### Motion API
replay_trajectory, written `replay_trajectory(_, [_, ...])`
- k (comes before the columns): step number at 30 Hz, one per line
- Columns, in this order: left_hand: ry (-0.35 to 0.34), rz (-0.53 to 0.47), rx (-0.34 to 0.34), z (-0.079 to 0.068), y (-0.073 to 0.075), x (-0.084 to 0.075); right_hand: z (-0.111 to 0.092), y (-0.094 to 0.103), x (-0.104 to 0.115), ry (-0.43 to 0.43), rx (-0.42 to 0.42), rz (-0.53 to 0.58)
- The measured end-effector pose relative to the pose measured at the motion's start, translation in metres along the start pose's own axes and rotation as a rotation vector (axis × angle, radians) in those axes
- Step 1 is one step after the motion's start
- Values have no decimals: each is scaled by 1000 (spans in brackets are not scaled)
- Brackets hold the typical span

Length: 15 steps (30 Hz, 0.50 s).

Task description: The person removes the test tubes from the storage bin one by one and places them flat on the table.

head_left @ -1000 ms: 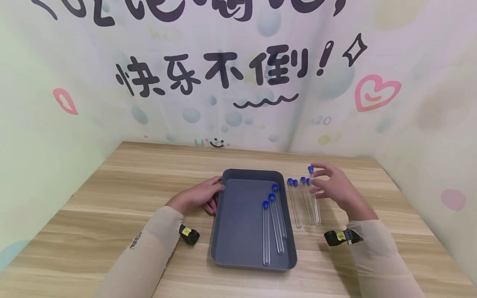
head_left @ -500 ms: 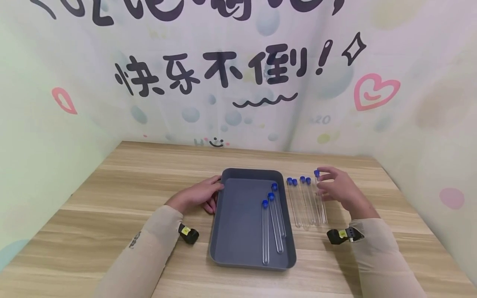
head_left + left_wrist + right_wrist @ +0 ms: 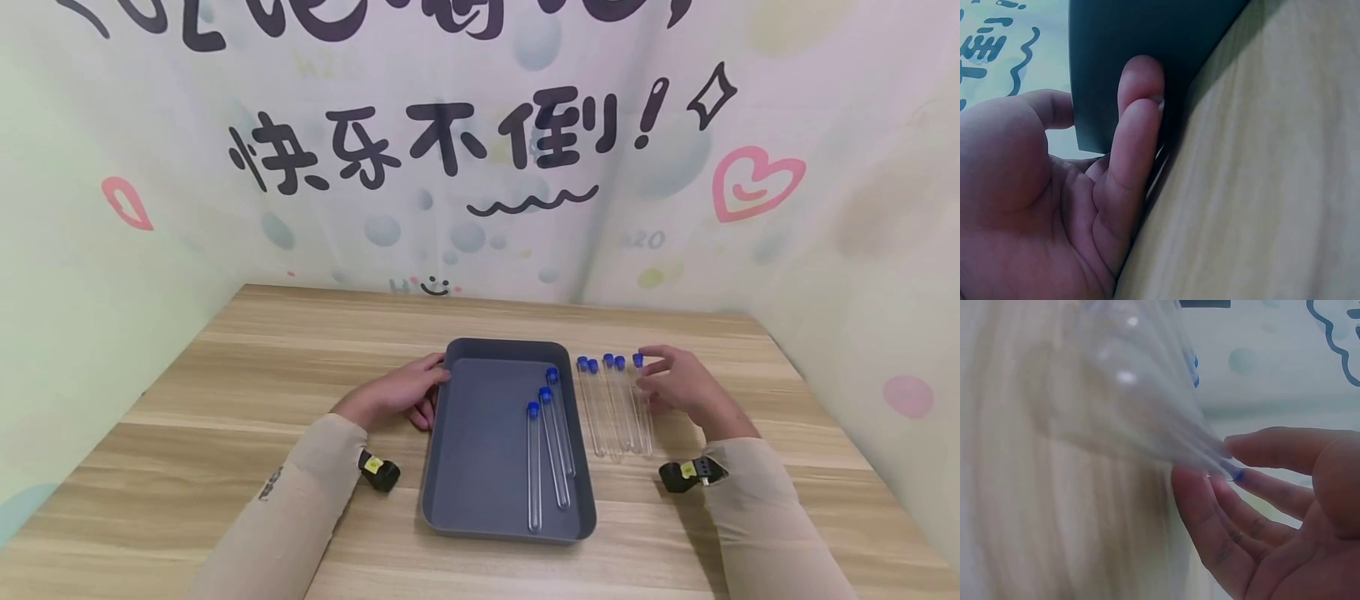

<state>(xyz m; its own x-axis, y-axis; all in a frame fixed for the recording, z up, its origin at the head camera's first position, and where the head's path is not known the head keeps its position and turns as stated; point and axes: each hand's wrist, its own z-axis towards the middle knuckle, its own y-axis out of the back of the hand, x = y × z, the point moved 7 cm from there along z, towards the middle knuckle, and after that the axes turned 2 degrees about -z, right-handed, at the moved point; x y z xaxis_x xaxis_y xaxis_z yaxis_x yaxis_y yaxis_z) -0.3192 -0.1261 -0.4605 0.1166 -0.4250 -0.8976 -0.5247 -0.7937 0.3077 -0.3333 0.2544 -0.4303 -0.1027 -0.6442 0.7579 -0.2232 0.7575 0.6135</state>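
Observation:
A dark grey rectangular tray (image 3: 480, 450) lies on the table, with 3 blue-capped clear test tubes (image 3: 535, 475) along its right side. My left hand (image 3: 401, 393) holds the tray's left wall, thumb at the rim and fingers against the outside (image 3: 1110, 37). To the right of the tray, my right hand (image 3: 678, 385) pinches a test tube (image 3: 645, 417) just below its blue cap. That tube lies at the right end of a row of several similar test tubes (image 3: 591, 408). In the right wrist view, the glass is blurred and tubes overlap.
The wood-grain table (image 3: 262, 375) extends around the tray on all sides. Behind it hangs a printed cloth (image 3: 360, 233) with black lettering. Each forearm wears a strapped black camera, such as the right camera (image 3: 678, 477).
My right hand has moved right and then lowered, bringing the pinched test tube to the row's right end. My left hand and the tray stay in place.

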Motion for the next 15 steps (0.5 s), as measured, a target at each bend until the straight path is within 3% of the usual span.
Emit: replay_trajectory(15, [-3,-6,-1,-1,0,0,2,-4,-7,-48,27,-61])
